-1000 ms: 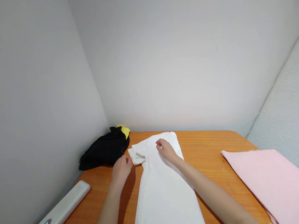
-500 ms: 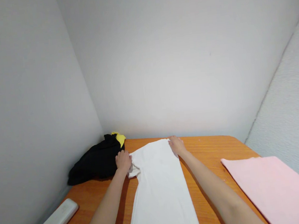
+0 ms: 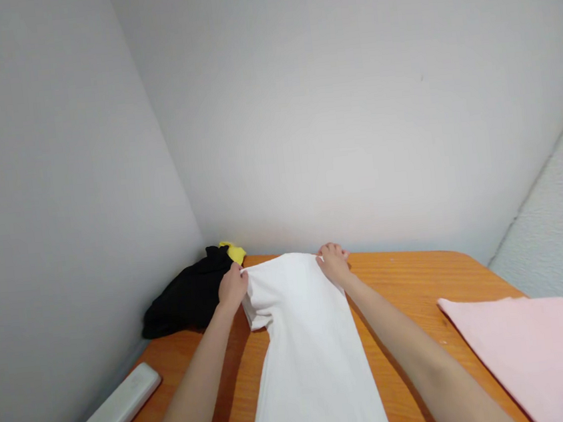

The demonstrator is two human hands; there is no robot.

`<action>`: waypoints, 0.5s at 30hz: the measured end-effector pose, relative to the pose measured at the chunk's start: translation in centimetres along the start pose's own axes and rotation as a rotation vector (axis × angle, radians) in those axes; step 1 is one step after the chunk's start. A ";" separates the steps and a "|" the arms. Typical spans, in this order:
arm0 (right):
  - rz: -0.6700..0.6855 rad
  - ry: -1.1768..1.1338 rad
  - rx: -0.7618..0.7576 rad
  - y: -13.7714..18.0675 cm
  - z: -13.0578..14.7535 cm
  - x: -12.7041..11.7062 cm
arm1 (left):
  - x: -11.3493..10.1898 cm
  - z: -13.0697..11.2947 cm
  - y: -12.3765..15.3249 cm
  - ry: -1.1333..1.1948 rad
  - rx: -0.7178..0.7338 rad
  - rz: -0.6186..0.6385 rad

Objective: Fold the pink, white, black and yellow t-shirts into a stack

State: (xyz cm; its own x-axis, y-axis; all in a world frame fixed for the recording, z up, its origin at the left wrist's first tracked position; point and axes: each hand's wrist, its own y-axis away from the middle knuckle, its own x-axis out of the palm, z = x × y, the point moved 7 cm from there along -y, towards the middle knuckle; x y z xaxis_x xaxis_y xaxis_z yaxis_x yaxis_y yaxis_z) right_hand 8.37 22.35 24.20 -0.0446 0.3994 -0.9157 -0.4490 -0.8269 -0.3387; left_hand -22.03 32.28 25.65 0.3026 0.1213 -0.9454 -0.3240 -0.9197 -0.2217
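Observation:
A white T-shirt (image 3: 317, 355), folded lengthwise, lies on the wooden table with its sleeve side to the left. My left hand (image 3: 233, 286) is closed on the outer end of the sleeve at the shirt's far left corner, lifting it a little. Below that hand the sleeve cloth hangs in soft creases. At the far right corner of the shirt, my right hand (image 3: 334, 261) has its fingers bent over the edge, gripping the fabric; the fingertips are partly hidden. The shirt's near end runs out of the picture.
Behind my left hand sits a heap of black cloth (image 3: 190, 298) with a yellow piece (image 3: 235, 253) on it. A long white device (image 3: 111, 413) with a lit round display lies at front left. Folded pink cloth (image 3: 537, 345) rests on the table (image 3: 400, 286) at right. Walls enclose the back.
My left hand has raised and stretched the sleeve, which was bunched beneath it. My right hand stays at the far right corner. The view has shifted slightly left.

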 end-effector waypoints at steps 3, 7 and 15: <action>0.019 0.012 -0.051 1.8 1.1 -0.5 | 1.8 0.5 0.5 -0.057 -0.015 0.060; 0.056 0.004 -0.186 6.2 3.1 -1.2 | 3.6 0.5 1.2 -0.115 0.006 0.098; 0.069 -0.174 -0.544 14.7 12.5 -4.3 | 5.1 0.7 -0.1 -0.097 0.026 0.205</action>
State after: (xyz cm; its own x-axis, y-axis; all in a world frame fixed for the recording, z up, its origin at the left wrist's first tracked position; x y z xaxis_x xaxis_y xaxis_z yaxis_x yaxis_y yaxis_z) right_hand -9.16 13.40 25.85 -0.2240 0.3588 -0.9061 0.0821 -0.9195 -0.3844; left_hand -21.14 33.24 20.72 0.1408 -0.0309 -0.9896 -0.3934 -0.9190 -0.0272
